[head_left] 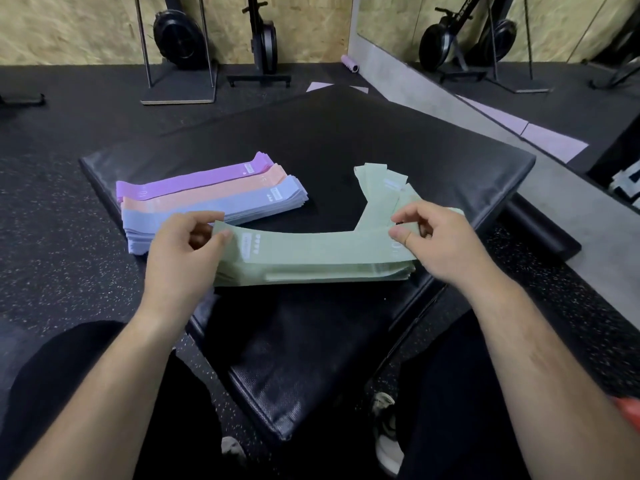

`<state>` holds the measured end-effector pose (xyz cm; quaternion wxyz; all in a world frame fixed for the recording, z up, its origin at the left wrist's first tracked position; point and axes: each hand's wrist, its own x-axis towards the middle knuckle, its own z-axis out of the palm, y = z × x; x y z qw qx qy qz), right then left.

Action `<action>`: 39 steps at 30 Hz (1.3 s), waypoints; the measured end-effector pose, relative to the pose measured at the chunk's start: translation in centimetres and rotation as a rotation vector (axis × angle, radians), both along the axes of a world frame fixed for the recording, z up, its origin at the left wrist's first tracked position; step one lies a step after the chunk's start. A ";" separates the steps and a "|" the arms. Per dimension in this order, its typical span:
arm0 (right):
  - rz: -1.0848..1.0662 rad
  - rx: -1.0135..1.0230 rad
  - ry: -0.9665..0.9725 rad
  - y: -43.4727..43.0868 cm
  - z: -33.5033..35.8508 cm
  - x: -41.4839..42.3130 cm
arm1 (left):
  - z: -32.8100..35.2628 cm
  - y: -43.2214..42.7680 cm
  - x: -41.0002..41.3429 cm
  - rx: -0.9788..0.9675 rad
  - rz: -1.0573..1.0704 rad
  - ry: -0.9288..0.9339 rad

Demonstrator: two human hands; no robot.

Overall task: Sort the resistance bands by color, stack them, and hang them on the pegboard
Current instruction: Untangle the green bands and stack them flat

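On the black pad in a gym room with a speckled rubber floor, the purple stack, peach stack and blue stack lay side by side to the left. The green stack lay nearest the person, its long axis running left to right. The left hand pinched the left end of the top green band and the right hand pinched its right end, so the band spanned between them directly over the stack. A few loose green bands lay just behind the right hand, the nearer one to reach them.
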<state>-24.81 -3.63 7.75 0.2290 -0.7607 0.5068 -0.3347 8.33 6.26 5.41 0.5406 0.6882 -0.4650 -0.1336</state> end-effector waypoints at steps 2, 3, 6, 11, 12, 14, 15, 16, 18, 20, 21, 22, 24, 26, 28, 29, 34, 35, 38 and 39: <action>0.025 -0.011 0.103 0.1 -0.4 0.0 | -0.4 0.0 -0.1 0.029 -0.011 -0.117; 0.035 -0.015 0.154 0.2 -0.6 0.1 | -0.6 -0.1 -0.1 0.041 -0.020 -0.170; 0.057 -0.032 0.258 0.1 -1.0 0.3 | -1.1 -0.2 -0.3 0.086 -0.054 -0.314; 0.066 -0.030 0.322 0.0 -1.5 0.6 | -2.0 -0.1 -0.4 0.123 -0.018 -0.610; 0.068 -0.030 0.327 0.0 -1.6 0.7 | -2.0 -0.1 -0.7 0.111 0.010 -0.712; 0.068 -0.030 0.341 0.0 -1.6 0.7 | -1.9 -0.1 -2.0 0.070 -0.017 -0.803; 0.064 -0.034 0.347 0.0 -1.6 0.8 | -1.8 -0.1 -2.9 0.047 -0.081 -0.793; 0.057 -0.046 0.351 -0.1 -1.6 0.8 | -1.9 -0.3 -3.9 0.033 -0.167 -0.770; 0.038 -0.096 0.369 -0.1 -1.5 1.2 | -2.4 -0.5 -5.7 0.069 -0.342 -0.751; 0.013 -0.126 0.422 -0.5 -1.5 1.8 | -3.1 -0.8 -7.1 0.123 -0.456 -0.779; 0.007 -0.121 0.457 -0.7 -1.5 2.2 | -3.4 -0.9 -7.5 0.143 -0.486 -0.789; 0.015 -0.105 0.493 -1.0 -1.4 2.5 | -3.7 -1.1 -7.8 0.159 -0.504 -0.797; 0.092 -0.016 0.562 -1.8 -1.2 3.1 | -4.0 -1.5 -8.1 0.175 -0.515 -0.806; 0.198 0.099 0.615 -2.5 -1.1 3.9 | -4.2 -1.8 -8.1 0.165 -0.512 -0.803; 0.236 0.164 0.651 -3.1 -1.1 4.4 | -4.4 -1.9 -8.1 0.154 -0.501 -0.795; 0.242 0.164 0.662 -3.4 -1.2 4.6 | -4.4 -1.9 -8.1 0.150 -0.495 -0.791; 0.122 0.067 0.448 -4.4 -0.9 4.1 | -4.6 -2.0 -8.2 0.132 -0.471 -0.779; 0.063 0.032 0.391 -4.6 -0.7 4.0 | -4.6 -2.1 -8.2 0.130 -0.465 -0.787; 0.013 -0.002 0.275 -4.6 -0.5 3.7 | -4.6 -2.3 -8.1 0.142 -0.455 -0.800; 0.032 0.008 0.249 -4.4 -0.4 3.4 | -4.6 -2.5 -8.1 0.146 -0.455 -0.800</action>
